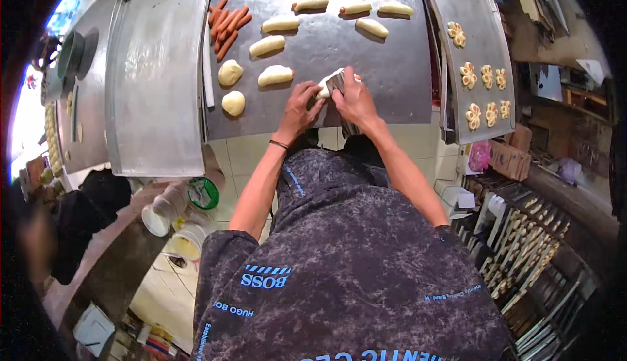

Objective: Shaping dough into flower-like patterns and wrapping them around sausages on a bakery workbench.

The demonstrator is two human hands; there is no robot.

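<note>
Near the worktop's front edge, both hands gripping dough piece.

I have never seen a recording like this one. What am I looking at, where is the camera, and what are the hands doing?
There is no machine here: a person's own bare hands. The single picture comes from a wide fisheye camera on the person's head, looking down, so edges bend. The left hand and right hand together hold a pale piece of dough over a dark tray. On it lie shaped dough rolls, two round dough balls and a pile of sausages. A tray at the right carries flower-shaped pastries.
</note>
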